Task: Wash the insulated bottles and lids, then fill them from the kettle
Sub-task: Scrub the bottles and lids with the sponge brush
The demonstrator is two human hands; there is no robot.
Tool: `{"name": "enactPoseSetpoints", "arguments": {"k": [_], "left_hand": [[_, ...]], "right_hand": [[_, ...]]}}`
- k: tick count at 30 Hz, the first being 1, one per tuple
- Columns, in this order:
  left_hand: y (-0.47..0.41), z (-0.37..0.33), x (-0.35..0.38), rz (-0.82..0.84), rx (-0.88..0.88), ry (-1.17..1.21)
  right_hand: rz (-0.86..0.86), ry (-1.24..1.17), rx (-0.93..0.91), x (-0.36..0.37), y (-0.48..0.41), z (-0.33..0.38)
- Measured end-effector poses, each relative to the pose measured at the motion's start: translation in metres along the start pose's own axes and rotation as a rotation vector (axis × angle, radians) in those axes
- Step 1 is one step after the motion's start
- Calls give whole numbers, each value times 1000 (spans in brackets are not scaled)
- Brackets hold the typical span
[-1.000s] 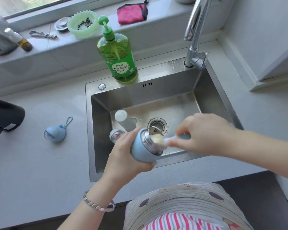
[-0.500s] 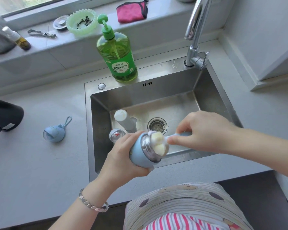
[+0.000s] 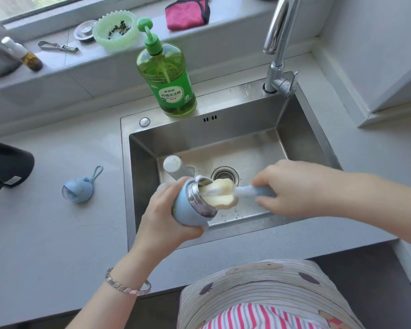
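My left hand (image 3: 163,217) grips a small light-blue insulated bottle (image 3: 188,205) tilted on its side over the steel sink (image 3: 301,129), its steel mouth facing right. My right hand (image 3: 294,188) holds the blue handle of a bottle brush (image 3: 223,193); its yellow sponge head sticks halfway out of the bottle's mouth. A white bottle (image 3: 175,166) stands in the sink behind my left hand. A light-blue lid with a loop (image 3: 80,189) lies on the counter left of the sink. The black kettle (image 3: 5,167) sits at the far left edge.
A green dish-soap pump bottle (image 3: 167,81) stands on the sink's back rim, the chrome tap (image 3: 279,51) at its right corner. The windowsill holds a green strainer bowl (image 3: 115,28), a pink cloth (image 3: 188,13), a metal tool (image 3: 57,47) and a small dark bottle (image 3: 24,54).
The sponge head has slid outward from inside the bottle's mouth, my right hand drawing the brush to the right. The bottle stays in my left hand.
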State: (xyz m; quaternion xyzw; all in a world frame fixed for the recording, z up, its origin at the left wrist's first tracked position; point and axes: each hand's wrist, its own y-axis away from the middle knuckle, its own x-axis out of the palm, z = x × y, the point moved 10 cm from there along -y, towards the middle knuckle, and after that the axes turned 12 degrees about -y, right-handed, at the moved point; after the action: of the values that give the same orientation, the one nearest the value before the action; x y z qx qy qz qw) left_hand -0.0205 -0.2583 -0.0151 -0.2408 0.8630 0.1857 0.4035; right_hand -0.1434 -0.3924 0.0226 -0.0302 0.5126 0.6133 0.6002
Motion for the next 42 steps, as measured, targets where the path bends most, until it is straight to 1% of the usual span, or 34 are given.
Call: {"name": "enactPoseSetpoints", "arguments": {"k": [2,3,4,8,10,12,13,14,16,19,21,23,25,26,28,30,31,34,35,37,39,40,42], "left_hand": [[-1,6,-1,-20,-27,-13],[-1,10,-1,-27,-36,-19],[-1,12,-1,-34,-44,-20],[-1,12,0,-24,-46,10],[-1,7,3,-1,-29,32],[1,3,5,7,-30,95],[2,2,7,5,-44,149],[3,1,9,2,-59,203],[2,-4,13,-2,-55,263],[1,-24,20,49,54,229],[1,-27,24,75,70,227],[1,-24,25,82,61,237],[2,-24,25,87,59,242],[3,-24,25,90,49,252],[1,-26,25,96,35,269],[1,-29,26,115,58,259],[1,-29,26,123,65,257],[3,-24,21,124,48,308],[3,-25,19,120,47,316],[1,-29,18,113,64,317],[0,-33,19,100,86,298],[0,-34,19,96,93,288],[1,-30,18,86,71,304]], "right_hand": [[148,-133,3,10,3,-4],[170,-236,8,7,4,-8],[152,-341,4,0,4,-12],[-51,-847,-50,-25,2,-25],[-101,-1080,-70,-30,2,-31],[-182,-1259,-58,-31,2,-40],[-231,-1303,-46,-29,1,-42],[-270,-1318,-40,-25,0,-43],[-289,-1317,-46,-9,-2,-33],[-282,-1217,-92,14,-2,-12],[-288,-1156,-131,16,1,-2],[-374,-1259,-149,3,4,-9],[-539,-1410,-144,-15,11,-26],[-602,-1432,-155,-19,13,-29],[-646,-1351,-210,-15,14,-19],[-643,-1226,-265,-7,13,-4],[-656,-1200,-285,-9,15,-3],[-795,-1233,-344,-32,27,-16],[-836,-1196,-373,-38,32,-16],[-891,-1017,-447,-39,39,0],[-904,-834,-523,-30,41,20],[-916,-802,-543,-29,43,22],[-960,-818,-567,-39,51,18]]}}
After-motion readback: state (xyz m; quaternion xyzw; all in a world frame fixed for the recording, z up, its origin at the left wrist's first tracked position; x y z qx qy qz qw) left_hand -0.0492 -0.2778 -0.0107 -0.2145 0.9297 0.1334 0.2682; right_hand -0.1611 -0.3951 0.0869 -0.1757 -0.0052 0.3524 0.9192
